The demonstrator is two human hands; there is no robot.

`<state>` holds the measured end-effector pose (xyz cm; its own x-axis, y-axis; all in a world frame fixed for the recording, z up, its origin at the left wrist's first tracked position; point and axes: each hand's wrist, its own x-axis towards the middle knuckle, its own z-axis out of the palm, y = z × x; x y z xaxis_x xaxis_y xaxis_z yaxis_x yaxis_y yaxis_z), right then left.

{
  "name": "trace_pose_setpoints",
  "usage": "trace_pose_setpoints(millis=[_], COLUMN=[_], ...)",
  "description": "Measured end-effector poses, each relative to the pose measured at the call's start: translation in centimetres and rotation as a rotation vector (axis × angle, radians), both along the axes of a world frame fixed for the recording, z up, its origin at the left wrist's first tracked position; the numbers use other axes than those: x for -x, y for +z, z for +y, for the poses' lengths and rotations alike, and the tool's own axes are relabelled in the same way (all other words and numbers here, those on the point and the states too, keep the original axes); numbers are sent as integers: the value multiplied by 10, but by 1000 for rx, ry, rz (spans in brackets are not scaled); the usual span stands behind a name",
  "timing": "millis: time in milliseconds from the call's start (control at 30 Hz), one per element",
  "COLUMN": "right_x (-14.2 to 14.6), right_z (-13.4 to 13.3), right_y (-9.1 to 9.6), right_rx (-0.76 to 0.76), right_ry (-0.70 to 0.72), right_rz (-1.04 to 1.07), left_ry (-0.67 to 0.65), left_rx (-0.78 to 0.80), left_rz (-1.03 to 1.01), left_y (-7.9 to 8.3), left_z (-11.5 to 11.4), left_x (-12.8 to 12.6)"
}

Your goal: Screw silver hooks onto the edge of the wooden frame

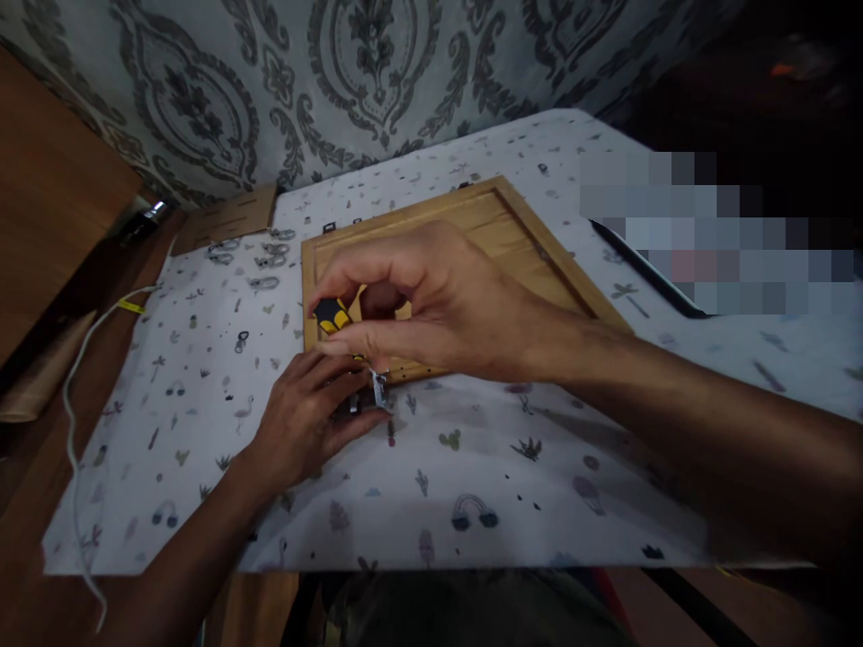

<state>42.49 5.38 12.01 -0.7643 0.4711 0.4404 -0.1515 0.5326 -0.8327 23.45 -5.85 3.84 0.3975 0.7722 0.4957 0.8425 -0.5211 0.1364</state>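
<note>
In my right hand (431,314) is a black and yellow screwdriver handle (332,316), pinched between thumb and fingers. Its lower end goes down behind my thumb, so the tip is hidden. My left hand (316,404) is closed around a small silver metal hinge (381,388) at the near edge of a framed wooden panel (465,225). The fingers cover part of the hinge. The panel lies flat on the table, partly covered by my right hand and forearm.
A patterned white cloth (431,503) covers the table. Several small metal pieces (270,261) lie at the left, near a cardboard piece (229,216). A white cable (71,413) hangs over the left edge. A dark-edged, blurred-out object (661,270) lies at the right.
</note>
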Motion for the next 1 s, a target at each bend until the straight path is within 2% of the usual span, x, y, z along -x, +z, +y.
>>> trace_pose_setpoints(millis=[133,367,467,733,1000], right_x=[1,-1,-2,-11,-22], right_z=[-2,4,4,-9,-38], right_y=[0,0,1,8,-12], right_rx=[10,72,99,19,-9], right_ry=[-28,87,94,-215,-468], right_rz=[-8,-64,-19,198,223], left_ry=[-13,-27,-36,-64,-35], left_rx=[1,-15,-5,5,55], left_rz=[-4,-2,13,-10,-9], left_y=[0,3,4,3,-2], left_z=[0,1,1,1,-2], left_x=[0,-1,-1,-1,1])
